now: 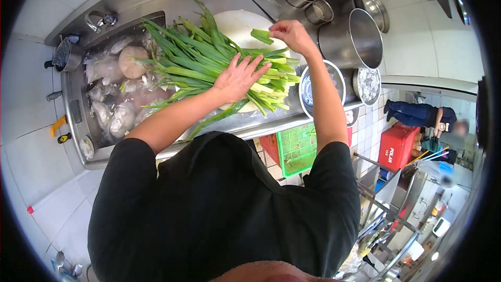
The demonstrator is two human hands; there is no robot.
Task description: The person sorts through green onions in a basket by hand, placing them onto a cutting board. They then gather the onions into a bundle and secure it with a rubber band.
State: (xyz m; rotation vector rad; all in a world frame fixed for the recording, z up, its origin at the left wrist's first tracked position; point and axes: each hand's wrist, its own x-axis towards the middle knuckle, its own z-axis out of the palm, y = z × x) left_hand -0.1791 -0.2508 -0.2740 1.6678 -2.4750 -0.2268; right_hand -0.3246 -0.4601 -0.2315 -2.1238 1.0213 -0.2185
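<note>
A big bunch of leeks [195, 68], with long green leaves and pale cut ends, lies across a round white cutting board [242, 21] on the steel counter. My left hand [237, 79] rests on top of the bunch with its fingers spread, pressing on the stalks. Above the cut ends, my right hand [293, 36] pinches a short green leek piece [262, 36] between thumb and fingers. Leaf tips hang over the sink edge, and one long leaf droops toward my body.
Left is a sink [78, 120] with pale meat pieces in water, under a tap [99, 21]. On the right stand a large steel pot [355, 39], a colander [322, 90] and smaller pots. A thin dark rod [259, 6] lies behind the board. A green crate [296, 149] sits below; another person [422, 115] stands far right.
</note>
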